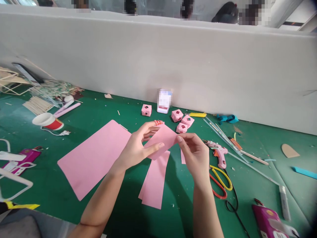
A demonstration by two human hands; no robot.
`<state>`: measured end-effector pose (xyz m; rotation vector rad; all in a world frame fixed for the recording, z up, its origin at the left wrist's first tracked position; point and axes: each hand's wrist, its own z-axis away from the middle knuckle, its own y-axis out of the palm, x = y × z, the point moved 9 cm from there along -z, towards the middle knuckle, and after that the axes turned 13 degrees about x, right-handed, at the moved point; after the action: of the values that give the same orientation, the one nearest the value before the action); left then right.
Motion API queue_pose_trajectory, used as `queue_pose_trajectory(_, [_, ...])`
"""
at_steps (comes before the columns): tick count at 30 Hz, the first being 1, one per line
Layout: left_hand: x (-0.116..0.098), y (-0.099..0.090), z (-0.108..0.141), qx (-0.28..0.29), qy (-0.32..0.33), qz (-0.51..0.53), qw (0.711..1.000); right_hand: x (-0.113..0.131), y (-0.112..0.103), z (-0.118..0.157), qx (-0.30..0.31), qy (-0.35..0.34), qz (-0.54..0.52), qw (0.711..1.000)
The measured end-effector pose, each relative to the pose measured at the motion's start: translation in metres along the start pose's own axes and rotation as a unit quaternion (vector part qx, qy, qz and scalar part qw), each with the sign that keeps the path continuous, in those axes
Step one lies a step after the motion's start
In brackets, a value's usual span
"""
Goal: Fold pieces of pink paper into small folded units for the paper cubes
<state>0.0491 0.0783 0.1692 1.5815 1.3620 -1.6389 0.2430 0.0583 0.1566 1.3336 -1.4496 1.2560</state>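
Between my two hands, above the green table, is a small pink sheet of paper [164, 137]. My left hand [140, 145] grips its left side, thumb on the front and fingers behind; one fingertip has a red patterned wrap. My right hand [194, 150] pinches the sheet's right corner between thumb and finger. Below the held piece lie overlapping pink paper strips [156, 185]. Part of another pink piece [182, 156] shows beside my right hand. A large pink sheet [96, 158] lies left of my left forearm. Folded pink paper boxes [146, 110] with dark diamond openings sit farther back.
A phone [163, 102] leans against the white partition [138, 59]. On the right are a yellow cutter [197, 115], a pink glue gun [219, 152], scissors [223, 178] and a purple pack [267, 219]. Leftward are a paper cup [53, 123], wooden sticks [37, 105] and another purple pack [23, 160].
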Motion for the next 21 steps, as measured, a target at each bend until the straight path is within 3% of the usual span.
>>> queue_pose_trajectory(3, [0.0,0.0,-0.001,-0.003,-0.002,0.003,1.0,0.0,0.004,-0.001,0.014,0.0,0.001,1.0])
queue_pose_trajectory(7, [0.005,-0.012,0.001,-0.024,-0.023,0.029,0.999,-0.002,-0.003,0.001,-0.024,0.001,-0.005,1.0])
queue_pose_trajectory(9, [0.01,-0.01,0.002,0.015,-0.042,0.041,0.998,-0.005,-0.008,0.001,-0.042,0.008,0.002,0.999])
queue_pose_trajectory(13, [0.009,0.012,0.006,0.141,-0.047,0.036,0.988,-0.006,-0.009,0.001,-0.051,0.016,0.026,0.998])
queue_pose_trajectory(21, [0.004,0.009,0.001,0.072,-0.027,0.0,0.997,0.003,0.02,-0.001,0.053,0.005,0.037,0.998])
